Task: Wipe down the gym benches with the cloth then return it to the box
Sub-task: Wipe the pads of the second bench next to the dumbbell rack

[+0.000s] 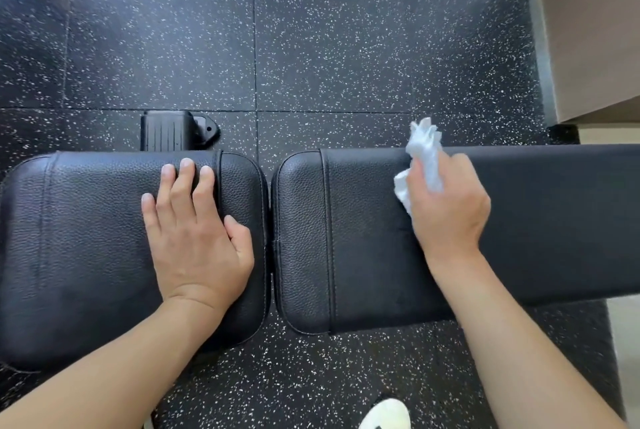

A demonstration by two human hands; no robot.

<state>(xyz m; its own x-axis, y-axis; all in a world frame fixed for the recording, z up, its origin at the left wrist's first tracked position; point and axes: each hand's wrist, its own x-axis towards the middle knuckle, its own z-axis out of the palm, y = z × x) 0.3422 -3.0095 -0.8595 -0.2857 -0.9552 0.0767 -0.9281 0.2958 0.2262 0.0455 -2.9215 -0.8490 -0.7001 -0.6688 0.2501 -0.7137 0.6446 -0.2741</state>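
A black padded seat pad (86, 238) fills the left of the view, its grained surface crossed by stitched seams. The left hand (197, 234) lies flat on it, palm down, fingers straight and slightly spread, thumb out toward the pad's right edge. Behind the pad, on the speckled black rubber floor (311, 30), sits a black ribbed frame foot (169, 132) of the bench.

A narrow gap separates the seat pad from the long back pad (519, 227), which runs off the right edge of the view. Over its far half the right hand (446, 206) grips a crumpled white cloth (424, 154), fingers curled round it; the cloth bunches out above and to the left of the fingers and presses against the pad's surface.

Far right, a beige block (595, 30) rises beside the floor; whether it is a box cannot be told, and nothing of its inside shows. At the bottom edge, a white shoe tip (388, 414) rests on the floor.
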